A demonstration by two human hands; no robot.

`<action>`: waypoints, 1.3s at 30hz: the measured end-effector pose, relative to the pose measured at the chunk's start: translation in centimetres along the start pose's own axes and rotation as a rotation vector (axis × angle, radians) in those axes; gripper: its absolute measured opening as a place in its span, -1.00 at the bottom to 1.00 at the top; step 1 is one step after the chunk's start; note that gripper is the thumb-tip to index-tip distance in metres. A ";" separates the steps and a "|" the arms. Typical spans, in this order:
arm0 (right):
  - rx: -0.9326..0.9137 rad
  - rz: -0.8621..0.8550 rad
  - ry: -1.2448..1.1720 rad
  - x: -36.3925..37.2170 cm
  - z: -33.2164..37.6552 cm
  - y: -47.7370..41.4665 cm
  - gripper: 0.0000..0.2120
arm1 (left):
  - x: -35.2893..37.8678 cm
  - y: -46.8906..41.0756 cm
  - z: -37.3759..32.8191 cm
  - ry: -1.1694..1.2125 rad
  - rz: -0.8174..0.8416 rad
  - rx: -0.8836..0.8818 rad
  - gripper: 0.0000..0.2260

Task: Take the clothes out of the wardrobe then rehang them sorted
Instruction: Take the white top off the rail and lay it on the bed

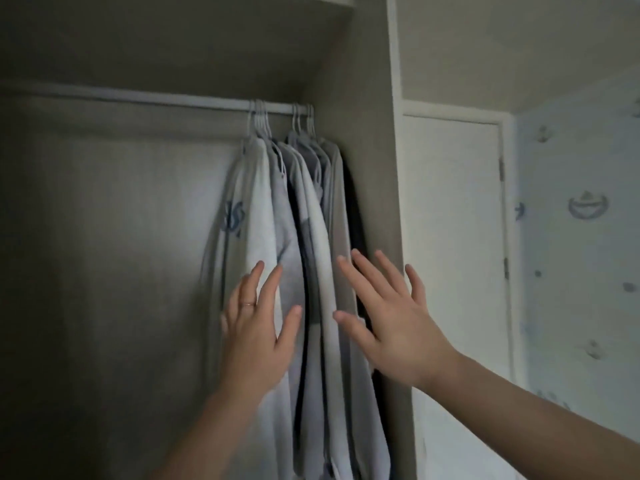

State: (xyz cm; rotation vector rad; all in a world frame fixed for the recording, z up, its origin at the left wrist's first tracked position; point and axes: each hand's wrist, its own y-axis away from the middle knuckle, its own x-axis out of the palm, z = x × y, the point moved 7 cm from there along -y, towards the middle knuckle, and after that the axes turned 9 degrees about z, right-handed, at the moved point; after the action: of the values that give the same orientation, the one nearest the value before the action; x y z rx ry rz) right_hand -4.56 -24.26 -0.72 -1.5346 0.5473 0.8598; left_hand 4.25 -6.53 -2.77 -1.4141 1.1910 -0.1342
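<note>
Clothes (304, 237) are all hanging inside the wardrobe (104, 237), bunched tight at the right end of the rail (138, 98) on pale wire hangers (263, 123), right up against the wardrobe's side panel. The rest of the rail to the left is showing bare.

The bunch is looking like mostly pale grey and white tops, with one dark piece in the middle and another dark one at the far right. The leftmost top is carrying a blue print.

Progress, as a judgement: no garment is showing off the rail and neither hand is carrying anything. So this is either the very start, with nothing taken out, or the end, with everything rehung. The light and dark pieces are sitting mixed rather than grouped, so I am leaning towards the start, with take-out and sorting both left to do.

Left hand (258, 327) is lying open, fingers straight and slightly spread, a ring (248, 303) on one finger. It is lying flat against the front of the light tops on the left of the bunch. It seems to be touching the fabric and is gripping nothing.

Right hand (391, 327) is also lying open, fingers straight and fanned wide, palm facing the right side of the bunch. Whether it is touching cloth I cannot tell. It is holding nothing.

A white door (450, 237) is standing to the right of the wardrobe.
</note>
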 end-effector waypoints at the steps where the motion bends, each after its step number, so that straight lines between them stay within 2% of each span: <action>1: -0.038 -0.023 0.018 -0.8 0.1 -1.5 -0.36 | -0.9 -1.6 0.2 -0.037 -0.012 0.016 -0.43; 6: -0.130 -0.109 0.028 -4.7 0.0 -9.2 -0.34 | -4.6 -9.0 1.5 -0.214 -0.098 0.014 -0.41; 10: -0.177 -0.184 0.027 -7.5 0.8 -15.4 -0.28 | -7.0 -13.5 2.9 -0.302 -0.079 -0.030 -0.36; 14: -0.200 -0.169 0.105 -9.1 2.0 -21.3 -0.39 | -8.4 -17.1 5.1 -0.374 -0.026 -0.047 -0.39; 19: -0.140 -0.087 0.252 -9.4 3.3 -28.2 -0.48 | -9.4 -22.5 8.5 -0.354 0.089 -0.119 -0.42; 23: -0.073 -0.101 0.355 -9.1 4.6 -32.2 -0.77 | -8.0 -26.3 10.2 -0.323 0.204 -0.096 -0.40; 33: 0.093 -0.027 0.539 -6.8 5.9 -38.7 -0.85 | -4.9 -32.3 13.6 -0.023 0.311 -0.016 -0.36; 36: 0.146 -0.031 0.419 -6.9 6.4 -39.5 -0.79 | -4.1 -33.3 14.6 0.115 0.352 0.006 -0.33; 39: 0.219 -0.024 0.054 -7.4 6.9 -40.0 -0.82 | -3.1 -33.9 15.4 0.231 0.415 0.013 -0.18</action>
State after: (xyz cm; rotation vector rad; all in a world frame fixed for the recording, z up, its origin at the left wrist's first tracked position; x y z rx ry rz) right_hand 20.01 -12.26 30.16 -1.3643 0.6395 0.7172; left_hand 32.28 -2.47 21.60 -1.1335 1.6472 -0.0135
